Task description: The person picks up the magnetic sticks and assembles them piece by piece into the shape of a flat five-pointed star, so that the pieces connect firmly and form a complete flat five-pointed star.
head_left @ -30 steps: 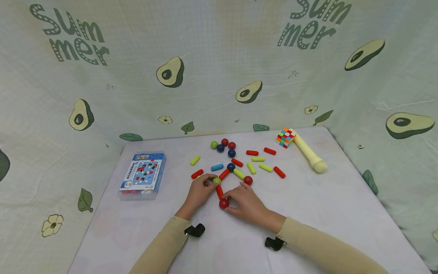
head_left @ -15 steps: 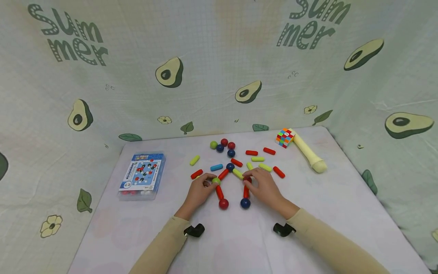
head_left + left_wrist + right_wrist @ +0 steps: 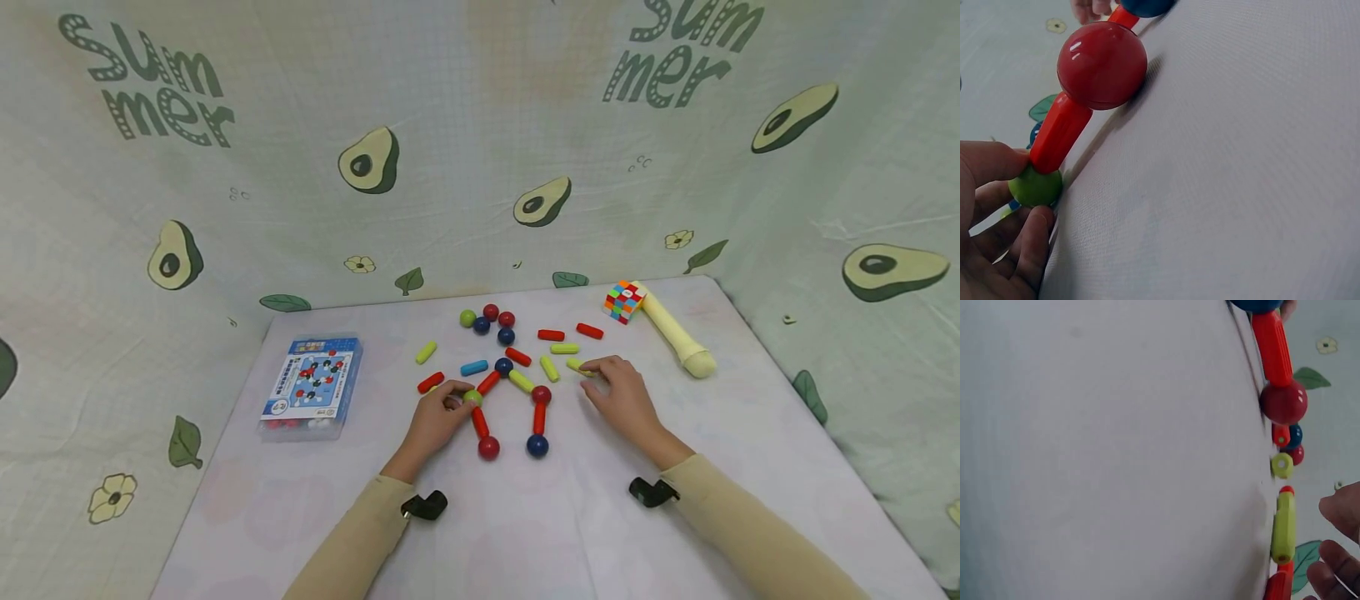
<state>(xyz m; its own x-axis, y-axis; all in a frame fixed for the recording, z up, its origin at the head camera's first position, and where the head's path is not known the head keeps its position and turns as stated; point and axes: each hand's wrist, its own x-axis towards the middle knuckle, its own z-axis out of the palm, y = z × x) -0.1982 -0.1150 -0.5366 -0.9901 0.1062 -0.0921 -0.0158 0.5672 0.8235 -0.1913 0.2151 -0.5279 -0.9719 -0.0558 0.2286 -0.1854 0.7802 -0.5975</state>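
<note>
My left hand (image 3: pixel 438 421) pinches a green ball (image 3: pixel 1035 189) between thumb and fingers. This ball is part of an open-ended chain of balls and rods from a ball-and-stick model set. A red rod (image 3: pixel 1060 132) joins it to a red ball (image 3: pixel 489 448) nearer me; another red rod (image 3: pixel 488 382) runs up to a dark blue ball (image 3: pixel 503 367). From there a yellow-green rod (image 3: pixel 521 381) leads to a second red ball (image 3: pixel 541 395), then a red rod and a blue ball (image 3: pixel 537 446). My right hand (image 3: pixel 626 404), thumb and fingers apart, is beside a loose yellow-green rod (image 3: pixel 1284 528).
Several loose balls (image 3: pixel 482 326) cluster behind the chain. Loose red rods (image 3: pixel 551 335), yellow-green rods (image 3: pixel 550 368) and a blue rod (image 3: pixel 474 367) lie around it. A boxed set (image 3: pixel 311 383) is at left; a puzzle cube (image 3: pixel 625 302) and pale yellow stick (image 3: pixel 675 329) at back right.
My right hand has gone from the near left red ball to the right red ball, then right to a loose yellow-green rod. My left hand stays on the green ball.
</note>
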